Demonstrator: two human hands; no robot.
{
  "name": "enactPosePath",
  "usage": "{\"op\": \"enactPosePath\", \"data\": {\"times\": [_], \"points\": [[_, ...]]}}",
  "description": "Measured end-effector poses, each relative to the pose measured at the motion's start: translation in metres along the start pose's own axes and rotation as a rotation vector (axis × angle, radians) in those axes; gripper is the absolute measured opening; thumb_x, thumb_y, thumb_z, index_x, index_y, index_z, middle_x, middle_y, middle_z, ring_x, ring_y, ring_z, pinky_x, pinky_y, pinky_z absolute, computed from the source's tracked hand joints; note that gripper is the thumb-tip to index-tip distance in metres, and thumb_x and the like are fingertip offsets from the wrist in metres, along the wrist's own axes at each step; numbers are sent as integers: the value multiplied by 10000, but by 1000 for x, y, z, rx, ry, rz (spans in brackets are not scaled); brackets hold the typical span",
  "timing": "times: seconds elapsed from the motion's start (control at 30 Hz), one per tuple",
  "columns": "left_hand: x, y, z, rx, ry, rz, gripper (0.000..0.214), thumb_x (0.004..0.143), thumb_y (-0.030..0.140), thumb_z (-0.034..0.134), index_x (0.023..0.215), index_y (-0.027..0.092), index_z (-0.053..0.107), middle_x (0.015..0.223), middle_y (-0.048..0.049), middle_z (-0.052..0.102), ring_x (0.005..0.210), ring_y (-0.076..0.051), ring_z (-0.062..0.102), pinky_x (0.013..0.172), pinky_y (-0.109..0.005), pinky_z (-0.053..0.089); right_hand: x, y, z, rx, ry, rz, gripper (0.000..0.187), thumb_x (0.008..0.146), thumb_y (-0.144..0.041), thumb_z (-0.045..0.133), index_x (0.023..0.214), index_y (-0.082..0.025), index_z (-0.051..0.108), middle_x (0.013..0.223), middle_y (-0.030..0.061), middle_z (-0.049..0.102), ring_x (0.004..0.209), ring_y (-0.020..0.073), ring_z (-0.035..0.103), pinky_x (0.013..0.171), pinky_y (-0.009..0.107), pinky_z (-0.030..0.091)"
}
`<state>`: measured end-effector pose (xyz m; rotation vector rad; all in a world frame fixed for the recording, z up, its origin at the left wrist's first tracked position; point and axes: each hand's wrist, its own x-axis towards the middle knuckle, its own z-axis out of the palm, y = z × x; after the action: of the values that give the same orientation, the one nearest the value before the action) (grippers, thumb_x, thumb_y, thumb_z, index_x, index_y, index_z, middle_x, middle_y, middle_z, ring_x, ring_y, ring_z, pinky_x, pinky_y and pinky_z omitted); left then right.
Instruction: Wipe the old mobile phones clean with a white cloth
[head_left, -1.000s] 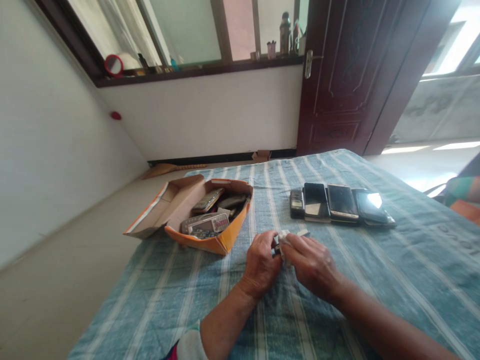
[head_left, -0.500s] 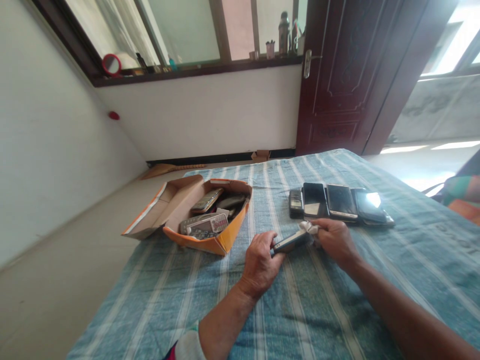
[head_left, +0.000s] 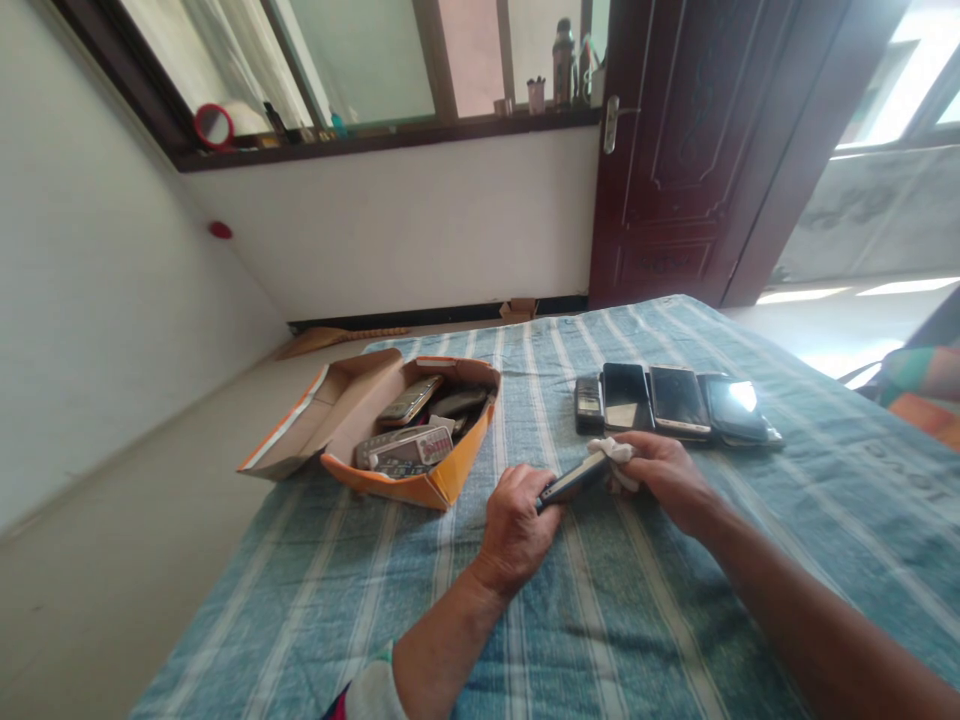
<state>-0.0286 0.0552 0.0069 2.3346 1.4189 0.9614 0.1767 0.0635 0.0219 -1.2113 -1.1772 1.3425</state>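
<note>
My left hand (head_left: 519, 520) is closed on the near end of a mobile phone (head_left: 573, 482), held tilted a little above the striped cloth (head_left: 517, 620). A crumpled white tissue (head_left: 613, 452) is pinched in my right hand (head_left: 667, 475) and pressed around the phone's far end. Just beyond lie phones in a row: a small keypad phone (head_left: 589, 404), a black phone (head_left: 627, 392), a gold-rimmed phone (head_left: 678, 398) and dark phones at the right (head_left: 738, 408). Part of the held phone is hidden by my fingers and the tissue.
An orange cardboard box (head_left: 450, 485) with its lid (head_left: 300, 425) folded open stands at the left, holding several old phones (head_left: 411, 400). Beyond the bed are a broom (head_left: 322, 340), a wall and a dark red door (head_left: 675, 180).
My right hand has shifted slightly left with the tissue, which now covers the phone's far end from above. The phone's tilt has changed slightly. The whole view has moved a little.
</note>
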Motion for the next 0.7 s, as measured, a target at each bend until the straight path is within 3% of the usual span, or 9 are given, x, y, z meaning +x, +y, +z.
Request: {"op": "enactPosePath", "data": {"times": [0.17,0.37,0.7], "points": [[0,0,-1,-17,21,-2,182,699,56,633,814,193,666,769,-25,612,787,-192,569,706,-289,459,-1,0,-5,110,-151,15,409,702,-277,690,1077,-119,651,626,20,647,536,128,565,479,232,397],[1,-1,-2,-36,28,4,109,729,107,644,806,182,659,776,-31,617,784,-195,577,705,-298,459,-2,-2,-4,160,-189,-122,366,664,-301,766,981,-144,670,657,5,643,544,136,587,514,268,452],[1,4,-4,-48,38,45,156,732,107,645,875,168,655,798,-41,642,783,-196,581,700,-300,471,-6,-12,10,123,-42,-227,332,632,-314,814,907,-158,714,668,11,666,503,141,601,500,290,504]]}}
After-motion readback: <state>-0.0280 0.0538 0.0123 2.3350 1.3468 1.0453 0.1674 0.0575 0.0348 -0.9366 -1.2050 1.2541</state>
